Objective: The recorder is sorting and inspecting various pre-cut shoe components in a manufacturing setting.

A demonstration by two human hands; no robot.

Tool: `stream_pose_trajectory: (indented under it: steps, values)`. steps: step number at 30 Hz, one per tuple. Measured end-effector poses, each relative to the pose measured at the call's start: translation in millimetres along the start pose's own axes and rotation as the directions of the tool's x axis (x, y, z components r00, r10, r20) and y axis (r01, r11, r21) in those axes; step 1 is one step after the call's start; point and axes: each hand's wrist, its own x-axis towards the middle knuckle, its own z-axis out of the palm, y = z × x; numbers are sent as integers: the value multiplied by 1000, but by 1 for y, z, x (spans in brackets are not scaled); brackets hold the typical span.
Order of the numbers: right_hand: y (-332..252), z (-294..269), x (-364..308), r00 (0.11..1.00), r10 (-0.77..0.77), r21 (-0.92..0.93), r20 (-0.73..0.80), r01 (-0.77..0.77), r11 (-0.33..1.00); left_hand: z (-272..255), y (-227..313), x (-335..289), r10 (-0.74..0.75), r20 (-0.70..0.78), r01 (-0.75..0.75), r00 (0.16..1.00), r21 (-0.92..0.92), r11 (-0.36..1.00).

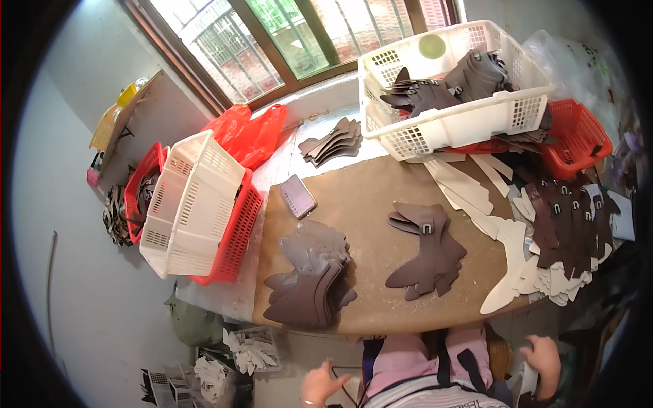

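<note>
Both my hands are off the table, low beside my lap. My left hand (323, 385) is open, thumb and forefinger apart, with nothing in it. My right hand (543, 356) is open too, its fingers loosely bent and apart; a pale curved thing (525, 381) shows just below it. On the table's brown sheet (371, 224), nearest to my hands, lie two stacks of cut leather-like pieces. The left stack (306, 289) is dark brown with greyish undersides on top. The right stack (428, 255) is brown and carries a small metal buckle.
A white basket (469, 109) of brown pieces stands at the back right, by a red basket (578, 132). Cream pieces (507, 258) and buckled straps (568, 224) cover the right side. Stacked baskets (197, 204) stand left, near a small pad (298, 196). More pieces (333, 143) lie behind.
</note>
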Motion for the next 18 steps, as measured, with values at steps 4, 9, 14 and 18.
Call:
stream_pose_trajectory:
  steps: [4, 9, 14, 18]
  values:
    - [-68, -76, -21, 884, -458, 400, -95, 455, 796, -79, 66, 18, 123, -210, -185, 970, -308, 933]
    - [-137, -166, -4, 667, -705, 732, -242, 602, 319, -124, 69, 58, 5, -755, -396, 656, -338, 854]
    - [-96, -174, 93, 602, -67, 379, -795, 580, 721, -86, 52, 130, 63, -830, -97, 554, 10, 995]
    - [-85, -147, 159, 617, -93, 254, -781, 449, 857, -88, 67, 117, 39, -733, -195, 679, -128, 972]
